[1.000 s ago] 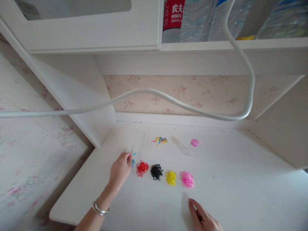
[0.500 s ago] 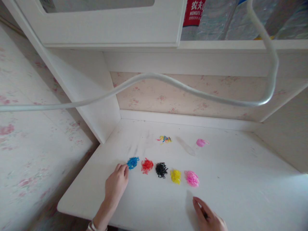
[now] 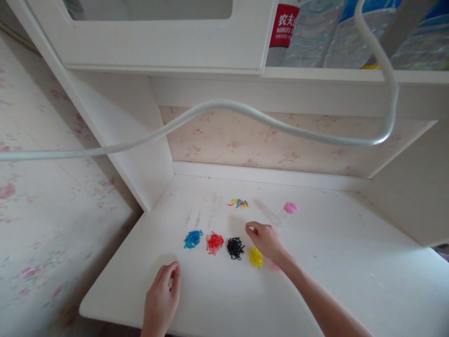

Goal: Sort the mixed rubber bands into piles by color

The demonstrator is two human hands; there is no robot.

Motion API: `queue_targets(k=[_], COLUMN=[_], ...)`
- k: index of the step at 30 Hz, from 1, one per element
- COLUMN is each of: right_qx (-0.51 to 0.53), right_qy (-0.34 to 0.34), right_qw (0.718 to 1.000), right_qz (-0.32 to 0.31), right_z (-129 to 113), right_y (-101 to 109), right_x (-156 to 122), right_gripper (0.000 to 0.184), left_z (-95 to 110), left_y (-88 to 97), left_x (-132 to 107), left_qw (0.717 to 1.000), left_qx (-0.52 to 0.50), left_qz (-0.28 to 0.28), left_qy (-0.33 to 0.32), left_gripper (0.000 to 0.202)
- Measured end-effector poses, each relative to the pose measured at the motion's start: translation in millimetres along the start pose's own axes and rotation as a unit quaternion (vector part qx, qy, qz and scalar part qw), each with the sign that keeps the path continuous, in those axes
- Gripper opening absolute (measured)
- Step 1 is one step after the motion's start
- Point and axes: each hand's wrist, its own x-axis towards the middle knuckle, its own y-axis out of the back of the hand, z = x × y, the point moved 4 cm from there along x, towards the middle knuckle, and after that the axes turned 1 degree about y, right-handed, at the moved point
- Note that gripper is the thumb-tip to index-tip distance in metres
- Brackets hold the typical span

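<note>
Small piles of rubber bands lie in a row on the white desk: blue bands [image 3: 193,239], red bands [image 3: 214,243], black bands [image 3: 235,248], yellow bands [image 3: 256,257] and pink bands [image 3: 276,266], the last mostly hidden under my right forearm. Thumb and fingers pinched, my right hand [image 3: 265,239] hovers above and behind the black and yellow piles, near a small mixed-colour pile [image 3: 239,203]. My left hand [image 3: 162,296] is closed in a pinch in front of the blue pile, apart from it. Whatever either pinch may hold is too small to make out.
A pink clump [image 3: 290,208] sits at the back right of the desk [image 3: 217,299]. Across the view, above the desk, runs a white cable [image 3: 224,106]. Overhead is a cabinet [image 3: 164,44], with plastic-wrapped water bottles [image 3: 308,35] on the shelf beside it.
My right hand has moved forward and left from the desk's front, over the row. My left hand has drawn back from the blue pile toward me. The camera view has shifted slightly.
</note>
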Motion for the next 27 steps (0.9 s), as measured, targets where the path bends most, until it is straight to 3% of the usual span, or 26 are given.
queue_targets(k=[6,12,17,24,27], right_qx=[-0.088,-0.136,-0.148,-0.146,-0.154], right_qy=[-0.011,-0.011,0.01,0.104,0.129], right_qw=[0.994,0.986,0.985,0.981,0.975], right_qz=[-0.057,-0.091,-0.087,-0.079,-0.092], right_z=[-17,-21,-16,3,9], right_y=[-26,-34,-29,-4,-1], right_x=[77,99,76,-3,-24], right_gripper=[0.031,0.033,0.027,0.034,0.03], left_z=[-5,-3,-3,-1,0], left_y=[0.4,-2.4,-3.7,-4.9,-6.3], left_x=[7,15,16,14,14], left_qw=[0.998,0.995,0.992,0.991,0.99], left_qx=[-0.022,-0.009,-0.005,0.025,0.044], left_qz=[-0.029,-0.057,-0.081,-0.093,-0.101], left_qy=[0.055,0.083,0.098,0.088,0.092], left_gripper=[0.027,0.029,0.028,0.024,0.021])
